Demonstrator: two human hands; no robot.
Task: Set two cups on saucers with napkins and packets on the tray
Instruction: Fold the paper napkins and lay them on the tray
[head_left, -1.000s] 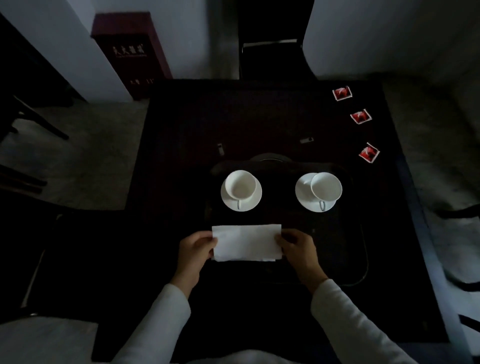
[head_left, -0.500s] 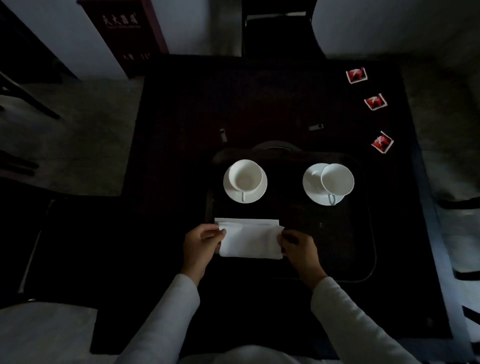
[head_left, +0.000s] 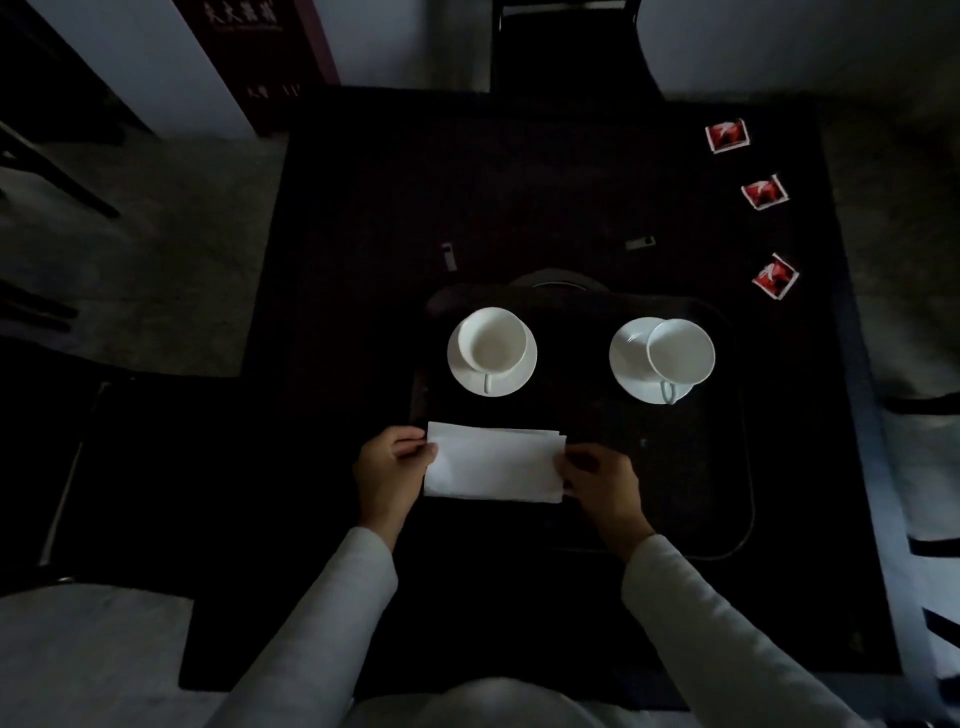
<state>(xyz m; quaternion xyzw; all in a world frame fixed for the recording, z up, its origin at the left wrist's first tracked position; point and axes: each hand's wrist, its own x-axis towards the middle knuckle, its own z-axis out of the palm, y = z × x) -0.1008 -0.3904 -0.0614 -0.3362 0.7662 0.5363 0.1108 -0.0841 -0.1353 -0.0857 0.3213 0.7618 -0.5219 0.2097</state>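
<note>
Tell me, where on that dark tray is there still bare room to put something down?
The tray is bare on its right side, from the right cup down to its near rim, and in the gap between both saucers. The left side is crowded: left cup, then the napkin pinched by the left hand and right hand.

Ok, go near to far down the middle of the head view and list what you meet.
Napkin held between the left hand and right hand → the two cups on saucers, left cup and right cup, level with each other → far tray rim → bare dark table.
</note>
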